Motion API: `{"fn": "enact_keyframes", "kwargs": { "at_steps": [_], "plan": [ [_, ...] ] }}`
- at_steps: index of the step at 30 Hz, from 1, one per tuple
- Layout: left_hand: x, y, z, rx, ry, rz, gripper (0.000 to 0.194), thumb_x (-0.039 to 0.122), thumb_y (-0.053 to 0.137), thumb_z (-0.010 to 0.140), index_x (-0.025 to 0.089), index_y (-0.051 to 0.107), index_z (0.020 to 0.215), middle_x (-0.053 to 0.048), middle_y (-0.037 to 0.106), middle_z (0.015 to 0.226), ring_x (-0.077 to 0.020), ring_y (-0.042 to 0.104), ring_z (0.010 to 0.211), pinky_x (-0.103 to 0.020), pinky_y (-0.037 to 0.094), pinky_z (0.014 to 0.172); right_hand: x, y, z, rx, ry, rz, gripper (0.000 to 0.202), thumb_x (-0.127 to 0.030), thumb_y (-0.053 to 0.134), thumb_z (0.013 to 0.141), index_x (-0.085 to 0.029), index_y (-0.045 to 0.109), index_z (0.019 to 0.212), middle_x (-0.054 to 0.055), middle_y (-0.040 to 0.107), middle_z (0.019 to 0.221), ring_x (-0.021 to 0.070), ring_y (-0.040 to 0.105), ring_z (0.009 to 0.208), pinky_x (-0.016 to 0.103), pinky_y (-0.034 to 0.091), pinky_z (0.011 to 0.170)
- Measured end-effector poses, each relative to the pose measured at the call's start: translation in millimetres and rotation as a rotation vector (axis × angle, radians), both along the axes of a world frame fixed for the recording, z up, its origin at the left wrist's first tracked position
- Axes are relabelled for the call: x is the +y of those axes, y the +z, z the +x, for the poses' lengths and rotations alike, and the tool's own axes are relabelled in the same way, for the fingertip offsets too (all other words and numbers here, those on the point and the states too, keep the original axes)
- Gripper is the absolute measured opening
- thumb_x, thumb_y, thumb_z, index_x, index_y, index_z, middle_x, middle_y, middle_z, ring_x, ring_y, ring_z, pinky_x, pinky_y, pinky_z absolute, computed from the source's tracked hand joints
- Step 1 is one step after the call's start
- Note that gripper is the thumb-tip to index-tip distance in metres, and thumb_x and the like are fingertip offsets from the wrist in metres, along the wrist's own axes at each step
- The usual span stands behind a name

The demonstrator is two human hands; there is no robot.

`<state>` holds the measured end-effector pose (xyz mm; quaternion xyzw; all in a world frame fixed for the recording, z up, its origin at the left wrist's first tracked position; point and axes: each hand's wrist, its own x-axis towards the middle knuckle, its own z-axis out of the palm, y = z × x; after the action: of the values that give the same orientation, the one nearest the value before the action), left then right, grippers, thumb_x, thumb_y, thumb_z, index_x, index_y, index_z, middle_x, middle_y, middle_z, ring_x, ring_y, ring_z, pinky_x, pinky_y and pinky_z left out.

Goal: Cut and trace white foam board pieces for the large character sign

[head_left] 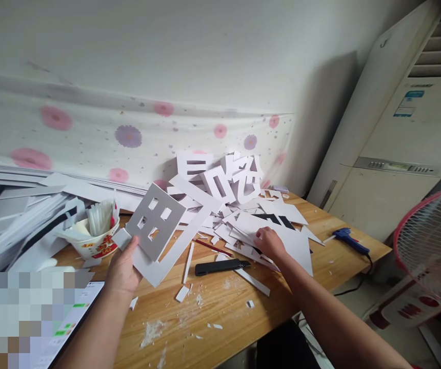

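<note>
My left hand is closed on a grey-white foam board piece with several small square holes, held tilted above the table's left part. A long angled white strip lies behind and under that piece. My right hand rests at the heap of white board scraps, fingers curled at the edge of a large white sheet; whether they grip anything is hidden. Between my hands lie a black utility knife and a dark red pencil-like stick.
White cut-out characters stand heaped at the back. A bowl of glue sticks and stacked boards are left, a screen front left. Blue glue gun lies right, beyond it a fan. Scraps dot the wooden table.
</note>
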<state>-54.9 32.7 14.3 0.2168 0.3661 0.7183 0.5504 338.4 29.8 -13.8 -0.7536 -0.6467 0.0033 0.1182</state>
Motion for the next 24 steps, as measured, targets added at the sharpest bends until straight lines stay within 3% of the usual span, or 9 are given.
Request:
{"fn": "enact_keyframes", "kwargs": {
  "at_steps": [8,12,15,19,24],
  "plan": [
    [0,-0.1,2,0.017,0.034,-0.015,0.029,0.014,0.067,0.08,0.021,0.071,0.107,-0.002,0.075,0.086,-0.0186,0.072,0.078,-0.029,0.061,0.075,-3,-1.0,11,0.009,0.036,-0.052,0.034,-0.035,0.062,0.092,-0.016,0.058,0.12,0.009,0.059,0.119,0.0213,0.06,0.1,0.042,0.051,0.087],
    [0,-2.8,2,0.03,-0.022,-0.011,0.029,0.011,0.06,0.085,0.018,0.07,0.111,-0.005,0.075,0.087,-0.0169,0.071,0.074,-0.026,0.061,0.069,-13,5.7,36,0.043,0.011,-0.024,0.038,-0.022,0.067,0.084,-0.016,0.059,0.12,0.01,0.06,0.119,0.0213,0.061,0.097,0.035,0.048,0.082],
    [-1,-2.7,4,0.057,-0.045,-0.001,0.033,0.012,0.059,0.085,0.019,0.068,0.116,-0.005,0.075,0.087,-0.0169,0.071,0.073,-0.026,0.061,0.066,-23,8.0,58,0.078,-0.028,0.002,0.045,-0.014,0.068,0.078,-0.019,0.06,0.122,0.009,0.066,0.106,0.024,0.063,0.095,0.032,0.045,0.078],
    [-3,1.6,6,0.089,-0.056,-0.042,0.036,0.009,0.053,0.088,0.02,0.066,0.119,-0.004,0.076,0.094,-0.0166,0.072,0.075,-0.026,0.061,0.065,-31,4.9,88,0.147,-0.106,0.061,0.041,-0.023,0.069,0.083,-0.018,0.059,0.122,0.007,0.067,0.099,0.0222,0.064,0.09,0.036,0.048,0.08],
    [-3,6.3,7,0.08,-0.047,-0.145,0.038,0.008,0.056,0.084,0.02,0.066,0.118,-0.001,0.077,0.086,-0.0162,0.071,0.065,-0.025,0.061,0.06,-16,5.4,125,0.285,-0.273,0.276,0.034,-0.035,0.06,0.094,-0.016,0.057,0.122,0.007,0.063,0.111,0.0195,0.063,0.093,0.039,0.054,0.082]
  ]
}}
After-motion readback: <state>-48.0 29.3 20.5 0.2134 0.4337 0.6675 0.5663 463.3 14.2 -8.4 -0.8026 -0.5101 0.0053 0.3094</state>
